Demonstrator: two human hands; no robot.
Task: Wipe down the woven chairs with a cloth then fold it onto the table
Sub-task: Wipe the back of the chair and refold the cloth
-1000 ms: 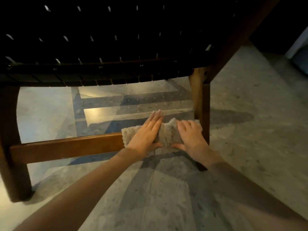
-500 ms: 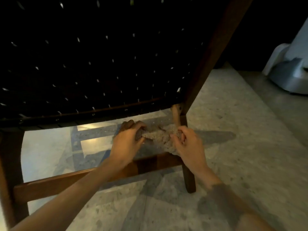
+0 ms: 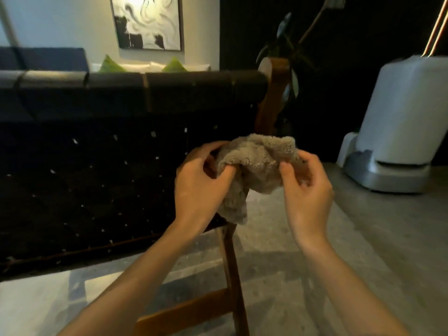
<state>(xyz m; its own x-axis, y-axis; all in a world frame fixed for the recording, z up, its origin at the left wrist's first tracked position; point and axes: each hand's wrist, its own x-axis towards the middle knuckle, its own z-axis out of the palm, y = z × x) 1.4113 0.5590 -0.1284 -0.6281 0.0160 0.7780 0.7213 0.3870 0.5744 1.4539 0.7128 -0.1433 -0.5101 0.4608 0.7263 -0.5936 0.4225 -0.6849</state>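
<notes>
A beige fluffy cloth (image 3: 254, 170) hangs bunched in the air between both hands, in front of the back of a dark woven chair (image 3: 97, 166). My left hand (image 3: 201, 183) grips the cloth's left side with curled fingers. My right hand (image 3: 305, 185) pinches its right edge between thumb and fingertips. The chair has a wooden frame; its rear right leg (image 3: 232, 275) and a low crossbar (image 3: 184, 314) show below the hands. No table is in view.
A white and grey appliance (image 3: 397, 127) stands on the stone floor (image 3: 363, 238) at the right. A potted plant (image 3: 288, 57) rises behind the chair's corner post. A framed picture (image 3: 148, 23) hangs on the far wall above green cushions (image 3: 109, 65).
Both hands lifted the cloth off the chair's low crossbar and raised it to the level of the chair back. The view tilted up from the floor toward the room.
</notes>
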